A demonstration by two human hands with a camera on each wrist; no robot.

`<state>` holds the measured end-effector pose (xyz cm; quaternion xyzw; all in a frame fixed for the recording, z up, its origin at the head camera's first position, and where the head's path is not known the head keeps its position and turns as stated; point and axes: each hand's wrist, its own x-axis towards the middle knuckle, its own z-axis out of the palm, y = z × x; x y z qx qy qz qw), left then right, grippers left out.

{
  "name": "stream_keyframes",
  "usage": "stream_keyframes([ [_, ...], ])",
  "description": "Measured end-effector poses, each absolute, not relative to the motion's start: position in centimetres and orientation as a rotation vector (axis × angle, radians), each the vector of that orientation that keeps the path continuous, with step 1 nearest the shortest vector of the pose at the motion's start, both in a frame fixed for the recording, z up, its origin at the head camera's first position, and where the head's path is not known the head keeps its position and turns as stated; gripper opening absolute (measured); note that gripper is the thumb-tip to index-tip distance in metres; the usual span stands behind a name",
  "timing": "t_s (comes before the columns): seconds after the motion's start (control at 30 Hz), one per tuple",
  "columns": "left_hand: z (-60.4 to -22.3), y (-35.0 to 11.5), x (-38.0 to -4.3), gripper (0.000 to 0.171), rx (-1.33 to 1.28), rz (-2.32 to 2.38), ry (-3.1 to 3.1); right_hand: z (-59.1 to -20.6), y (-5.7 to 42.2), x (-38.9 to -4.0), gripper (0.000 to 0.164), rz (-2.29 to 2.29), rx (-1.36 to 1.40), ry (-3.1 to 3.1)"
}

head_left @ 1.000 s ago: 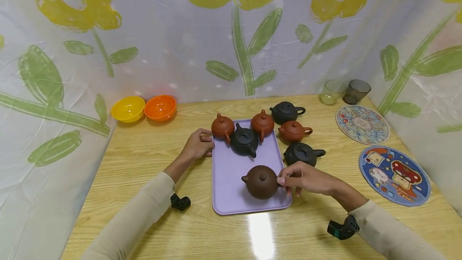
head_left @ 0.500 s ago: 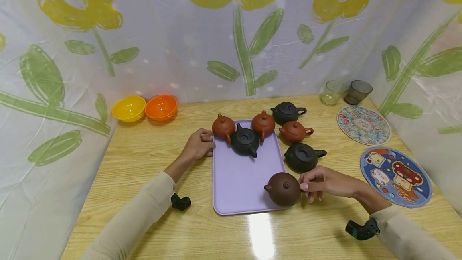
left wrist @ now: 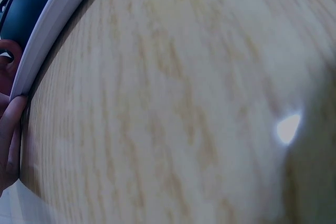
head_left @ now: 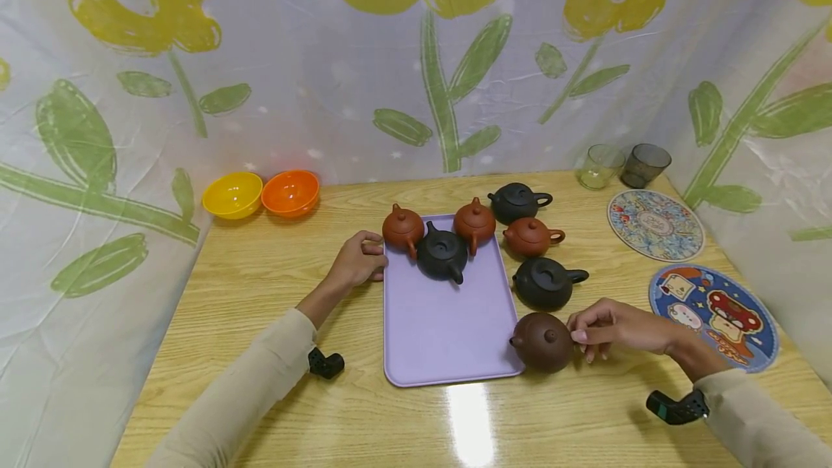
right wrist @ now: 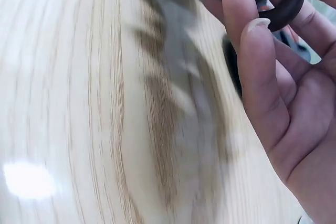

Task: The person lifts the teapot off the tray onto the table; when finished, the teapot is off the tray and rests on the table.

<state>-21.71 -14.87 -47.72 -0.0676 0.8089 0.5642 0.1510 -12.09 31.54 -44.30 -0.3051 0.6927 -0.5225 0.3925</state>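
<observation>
My right hand pinches the handle of a dark brown teapot, whose body overlaps the near right corner of a lilac tray. The teapot's spout points left, and its lid knob is up. At the tray's far left side, my left hand holds the rim, its thumb against the outer wall in the left wrist view. On the far part of the tray sit a black teapot and two reddish-brown teapots, one at the left corner and one at the right corner.
Right of the tray stand a black teapot, a reddish-brown teapot and a nearer black teapot. Two round mats, one floral and one blue, lie farther right. Two glasses and two bowls stand at the back.
The right hand has carried the brown teapot rightward from over the tray to its near right corner. The left hand has stayed at the tray's rim.
</observation>
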Motion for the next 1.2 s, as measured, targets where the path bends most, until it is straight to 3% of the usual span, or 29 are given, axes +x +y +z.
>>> stream_keyframes([
  [0.43, -47.8, -14.9, -21.8, 0.049, -0.187, 1.621, 2.320, -45.5, 34.2, -12.8, 0.026, -1.346, -0.709, 1.683],
  [1.2, -47.9, -14.9, -21.8, 0.049, -0.200, 1.631, 2.320, -45.1, 34.6, -13.2, 0.025, -1.237, -0.690, 1.862],
])
